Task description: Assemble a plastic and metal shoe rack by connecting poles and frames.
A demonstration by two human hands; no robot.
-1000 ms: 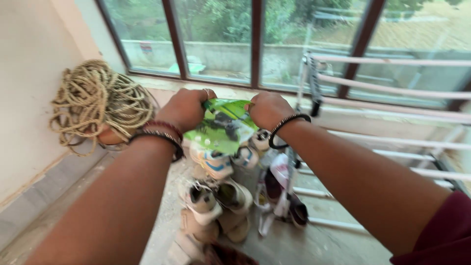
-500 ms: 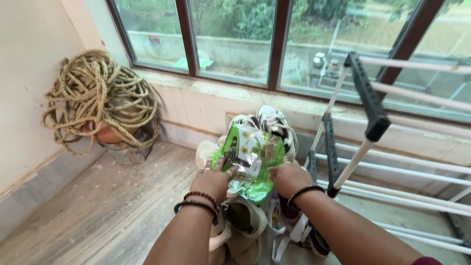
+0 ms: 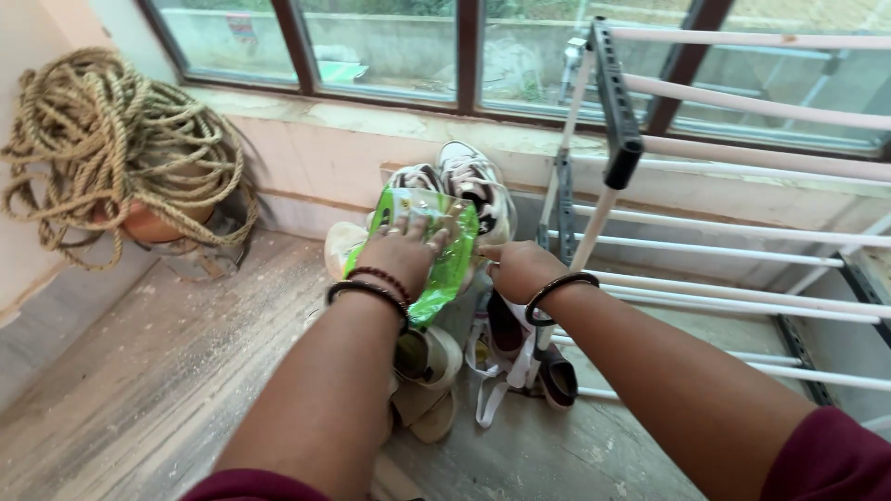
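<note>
Head view: dusty floor (image 3: 186,371) under a window, rope coil (image 3: 111,148) at left wall, drying rack (image 3: 742,241) right. Left hand (image 3: 404,255) pressed flat on green packet (image 3: 445,269) above shoe pile (image 3: 436,371) by the wall. Right hand (image 3: 520,269) curled at packet's right edge, grip unclear.

Green packet (image 3: 427,255) now lower, over shoes (image 3: 469,190) by wall. Left hand (image 3: 401,255) lies flat across packet, no longer pinching top edge. Right hand (image 3: 520,269) shifted to packet's right edge.
</note>
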